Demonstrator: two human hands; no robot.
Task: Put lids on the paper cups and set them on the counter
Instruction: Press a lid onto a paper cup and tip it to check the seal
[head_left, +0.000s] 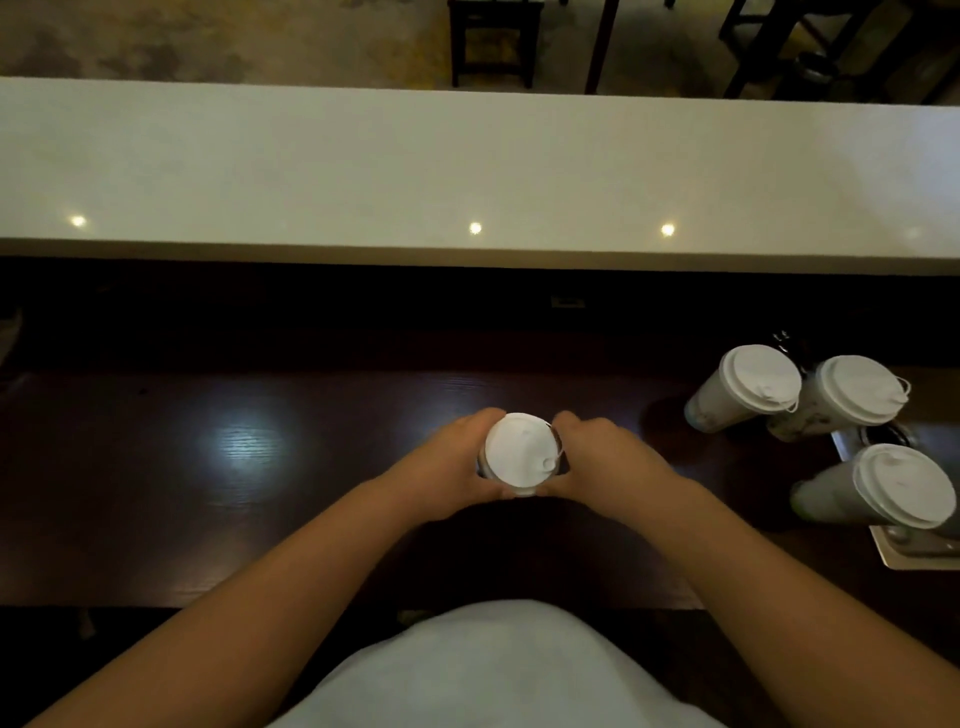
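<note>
A paper cup with a white lid (521, 451) on top stands on the dark wooden worktop (234, 467) in front of me. My left hand (451, 467) grips its left side and my right hand (605, 457) grips its right side, fingers curled round the rim. The cup's body is mostly hidden under the lid and my hands. Three more lidded paper cups stand at the right: one (743, 387), a second (841, 397) beside it, and a third (883, 491) nearer me.
A long pale counter (467, 171) runs across the view behind the worktop, a step higher, with ceiling lights reflected in it. A light tray (904, 556) lies at the right edge under the nearest cup. Dark stools and table legs stand beyond the counter.
</note>
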